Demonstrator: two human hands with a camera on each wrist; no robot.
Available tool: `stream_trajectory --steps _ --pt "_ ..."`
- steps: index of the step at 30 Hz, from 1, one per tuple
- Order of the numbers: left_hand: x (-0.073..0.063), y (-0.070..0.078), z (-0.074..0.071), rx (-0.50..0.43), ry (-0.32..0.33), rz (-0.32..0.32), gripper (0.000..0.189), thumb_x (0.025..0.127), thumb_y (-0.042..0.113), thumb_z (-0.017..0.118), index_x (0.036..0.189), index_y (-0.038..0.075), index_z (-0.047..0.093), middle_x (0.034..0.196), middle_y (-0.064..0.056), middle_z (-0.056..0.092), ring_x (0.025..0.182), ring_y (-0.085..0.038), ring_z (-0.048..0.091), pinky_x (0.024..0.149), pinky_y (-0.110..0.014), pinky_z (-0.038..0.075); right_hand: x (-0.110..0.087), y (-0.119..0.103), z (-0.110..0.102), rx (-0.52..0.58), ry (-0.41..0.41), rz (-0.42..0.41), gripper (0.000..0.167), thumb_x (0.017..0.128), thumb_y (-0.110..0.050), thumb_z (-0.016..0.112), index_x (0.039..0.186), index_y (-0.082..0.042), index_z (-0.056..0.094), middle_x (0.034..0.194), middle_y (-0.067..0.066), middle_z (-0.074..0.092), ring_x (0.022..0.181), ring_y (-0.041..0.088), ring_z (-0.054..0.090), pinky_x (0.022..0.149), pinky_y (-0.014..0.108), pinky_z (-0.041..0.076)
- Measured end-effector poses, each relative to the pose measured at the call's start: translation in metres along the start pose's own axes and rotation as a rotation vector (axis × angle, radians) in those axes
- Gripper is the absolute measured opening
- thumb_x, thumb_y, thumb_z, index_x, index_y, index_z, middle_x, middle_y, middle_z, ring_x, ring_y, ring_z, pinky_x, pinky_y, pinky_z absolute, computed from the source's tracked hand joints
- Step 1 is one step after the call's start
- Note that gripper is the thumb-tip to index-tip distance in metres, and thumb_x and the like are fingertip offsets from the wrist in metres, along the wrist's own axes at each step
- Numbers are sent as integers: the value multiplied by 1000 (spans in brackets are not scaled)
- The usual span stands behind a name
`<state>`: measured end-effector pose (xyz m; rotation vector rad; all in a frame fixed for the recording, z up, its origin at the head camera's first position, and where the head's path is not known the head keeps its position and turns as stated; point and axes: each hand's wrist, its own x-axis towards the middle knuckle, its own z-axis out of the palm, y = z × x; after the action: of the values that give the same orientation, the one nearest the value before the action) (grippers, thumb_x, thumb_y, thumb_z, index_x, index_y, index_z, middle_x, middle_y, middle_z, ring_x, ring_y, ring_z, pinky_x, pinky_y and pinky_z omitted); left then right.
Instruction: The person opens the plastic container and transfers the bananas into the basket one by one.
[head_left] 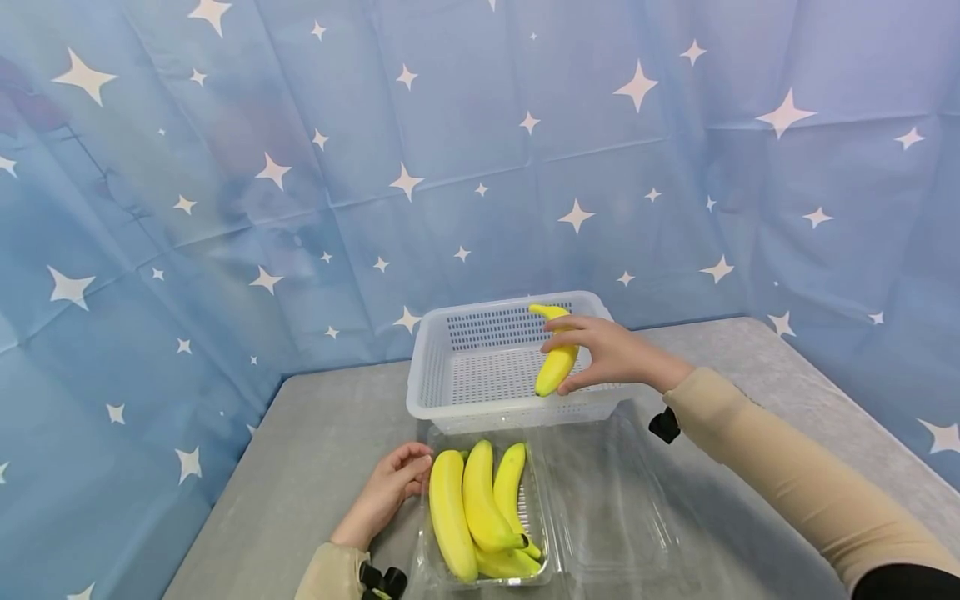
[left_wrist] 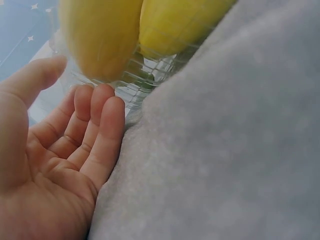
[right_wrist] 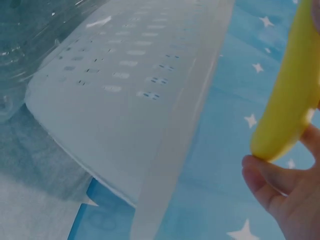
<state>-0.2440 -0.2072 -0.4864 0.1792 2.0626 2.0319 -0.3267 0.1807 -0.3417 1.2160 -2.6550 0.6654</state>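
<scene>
A yellow banana (head_left: 558,362) is pinched between the thumb and fingers of my right hand (head_left: 603,350), over the right part of a white perforated basket (head_left: 435,367). In the right wrist view the banana (right_wrist: 285,95) hangs beyond the basket's rim, thumb at its lower end. My left hand (head_left: 392,487) rests beside a clear plastic clamshell box (head_left: 551,533), fingertips right at its left wall. Several bananas (head_left: 450,517) lie inside that box. Seen from the left wrist, the left hand (left_wrist: 75,150) has its palm up and fingers gently bent, with nothing in it.
The clamshell's clear lid (head_left: 611,508) lies folded out to the right. The basket stands just behind the box on a grey cloth-covered table (head_left: 322,433). A blue curtain with white stars (head_left: 480,150) hangs close behind the table.
</scene>
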Motion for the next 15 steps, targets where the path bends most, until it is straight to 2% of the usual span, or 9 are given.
stream_trajectory --steps 8,15 --pt "0 -1 -1 -5 12 -11 29 98 22 59 112 -3 54 84 -5 57 71 -15 57 65 -28 53 5 8 4 0 -27 53 64 70 -53 82 122 -18 67 144 11 46 131 38 41 95 57 42" --pt "1 -1 -1 -6 12 -12 29 98 23 59 112 -2 54 83 -5 57 70 -15 57 64 -28 52 7 18 7 44 -44 120 64 71 -50 82 123 -17 67 144 11 45 133 38 38 96 58 40"
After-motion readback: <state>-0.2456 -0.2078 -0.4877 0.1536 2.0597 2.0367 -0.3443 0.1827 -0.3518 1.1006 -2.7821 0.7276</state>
